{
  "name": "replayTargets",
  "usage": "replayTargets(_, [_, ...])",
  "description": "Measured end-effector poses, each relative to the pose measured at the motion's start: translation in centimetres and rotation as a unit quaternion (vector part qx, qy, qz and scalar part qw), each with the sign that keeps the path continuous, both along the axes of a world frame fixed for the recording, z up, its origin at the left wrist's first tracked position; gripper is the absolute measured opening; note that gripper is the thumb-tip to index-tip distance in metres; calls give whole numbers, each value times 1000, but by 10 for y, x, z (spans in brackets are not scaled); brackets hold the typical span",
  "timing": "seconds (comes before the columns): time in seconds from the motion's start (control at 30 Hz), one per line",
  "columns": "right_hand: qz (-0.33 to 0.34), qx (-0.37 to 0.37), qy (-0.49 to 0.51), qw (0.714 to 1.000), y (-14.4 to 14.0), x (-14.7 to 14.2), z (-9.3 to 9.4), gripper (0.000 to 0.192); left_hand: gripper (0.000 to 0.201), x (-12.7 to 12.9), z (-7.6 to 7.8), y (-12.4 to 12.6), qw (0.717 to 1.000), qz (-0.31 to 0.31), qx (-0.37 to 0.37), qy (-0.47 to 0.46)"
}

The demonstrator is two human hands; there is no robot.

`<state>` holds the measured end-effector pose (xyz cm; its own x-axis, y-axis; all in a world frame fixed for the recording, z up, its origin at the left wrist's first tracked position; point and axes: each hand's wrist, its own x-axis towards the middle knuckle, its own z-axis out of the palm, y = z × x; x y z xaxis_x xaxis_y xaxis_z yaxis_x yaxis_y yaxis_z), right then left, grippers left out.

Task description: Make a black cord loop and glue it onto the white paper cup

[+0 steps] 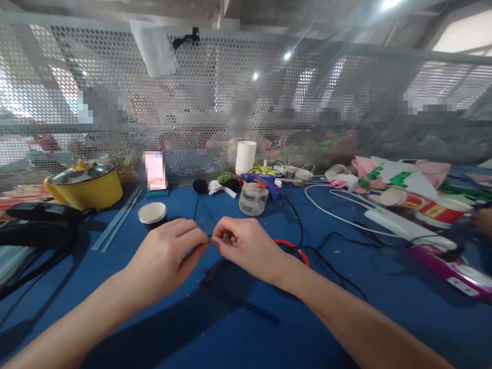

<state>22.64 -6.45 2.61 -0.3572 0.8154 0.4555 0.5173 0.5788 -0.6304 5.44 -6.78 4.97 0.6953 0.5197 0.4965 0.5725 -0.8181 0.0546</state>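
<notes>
Both hands meet above the middle of the blue table (238,328), fingertips pinched close together. Between them shows a short bit of thin black cord (210,237). My left hand (171,251) has its thumb and fingers closed at the left end. At the other end my right hand (246,248) pinches, its fingers curled. Thin dark strands (197,207) run on the table behind the hands toward a round black ball (200,185), perhaps yarn. Left of them stands a dark paper cup (152,212), white inside. A blue glue gun (265,183) rests across a clear jar (253,202).
A yellow electric pot (90,187), clear glue sticks (119,218) and a phone (155,170) are on the left. Black cables (326,259), a red ring (302,251), a purple power strip (448,269) and paper cups (442,210) lie right. A perforated metal screen (215,77) rises behind.
</notes>
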Motion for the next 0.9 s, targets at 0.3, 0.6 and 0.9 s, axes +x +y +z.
replayTargets(0.3, [119,-146,86,978,-6,4,7,8,13,-6,8,10,982,14,-186,-41])
replayTargets(0.6, [-13,-49,74,996,3,1,0,9,15,4,-11,8,993,1,-92,-78])
replayTargets(0.9, [91,-79,-43,992,-4,8,9,8,13,-1,-1,12,999,-16,-32,-29])
